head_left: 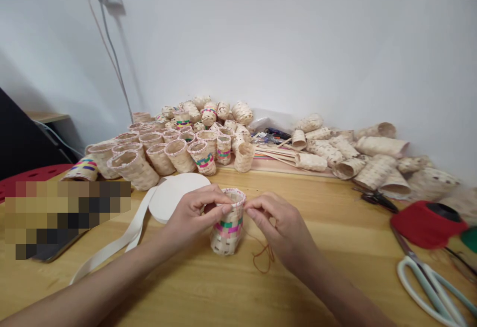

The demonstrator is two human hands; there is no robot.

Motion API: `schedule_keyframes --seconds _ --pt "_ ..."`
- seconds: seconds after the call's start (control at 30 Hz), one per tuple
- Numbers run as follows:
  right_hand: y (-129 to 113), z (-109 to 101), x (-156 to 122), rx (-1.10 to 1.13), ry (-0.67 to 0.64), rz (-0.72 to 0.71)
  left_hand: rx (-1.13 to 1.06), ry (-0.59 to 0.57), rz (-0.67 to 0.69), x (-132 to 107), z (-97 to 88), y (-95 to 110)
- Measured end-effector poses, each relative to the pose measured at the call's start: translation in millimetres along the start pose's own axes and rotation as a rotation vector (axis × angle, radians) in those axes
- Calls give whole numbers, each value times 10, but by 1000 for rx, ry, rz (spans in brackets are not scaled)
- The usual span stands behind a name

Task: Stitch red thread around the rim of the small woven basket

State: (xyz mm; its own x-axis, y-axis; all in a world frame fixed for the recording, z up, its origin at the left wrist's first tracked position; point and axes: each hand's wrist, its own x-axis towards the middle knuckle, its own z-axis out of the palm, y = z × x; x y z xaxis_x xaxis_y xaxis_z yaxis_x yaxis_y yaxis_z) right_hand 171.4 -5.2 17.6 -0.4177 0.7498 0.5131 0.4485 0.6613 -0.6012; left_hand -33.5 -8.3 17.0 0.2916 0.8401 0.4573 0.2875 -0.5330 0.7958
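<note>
A small woven basket (pixel 226 237) with green and pink bands stands on the wooden table before me, its rim bound with white tape and stitched in red thread. My left hand (pixel 199 207) pinches that rim at its left and near side. Close to the right side of the rim is my right hand (pixel 278 217), thumb and forefinger pressed together at the thread; whether a needle sits between them is too small to tell. The loose end of the reddish thread (pixel 264 262) curls on the table below my right hand.
Behind my left hand lies a white tape roll (pixel 175 193), its strip trailing left. Woven baskets (pixel 181 155) crowd the back left; unbound woven tubes (pixel 376 170) pile at the back right. Scissors (pixel 428 287) and a red spool (pixel 428 225) lie at right.
</note>
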Motion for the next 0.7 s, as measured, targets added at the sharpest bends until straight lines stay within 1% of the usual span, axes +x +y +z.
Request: schedule_keyframes --seconds 0.23,0.5,0.7 --pt "11 -17 -3 17 -8 -26 27 9 -3 3 -1 -17" --pt "20 -8 0 21 -26 -13 16 10 16 -2 6 -19" --pt "21 -14 -10 12 -18 -15 35 13 51 12 4 -20"
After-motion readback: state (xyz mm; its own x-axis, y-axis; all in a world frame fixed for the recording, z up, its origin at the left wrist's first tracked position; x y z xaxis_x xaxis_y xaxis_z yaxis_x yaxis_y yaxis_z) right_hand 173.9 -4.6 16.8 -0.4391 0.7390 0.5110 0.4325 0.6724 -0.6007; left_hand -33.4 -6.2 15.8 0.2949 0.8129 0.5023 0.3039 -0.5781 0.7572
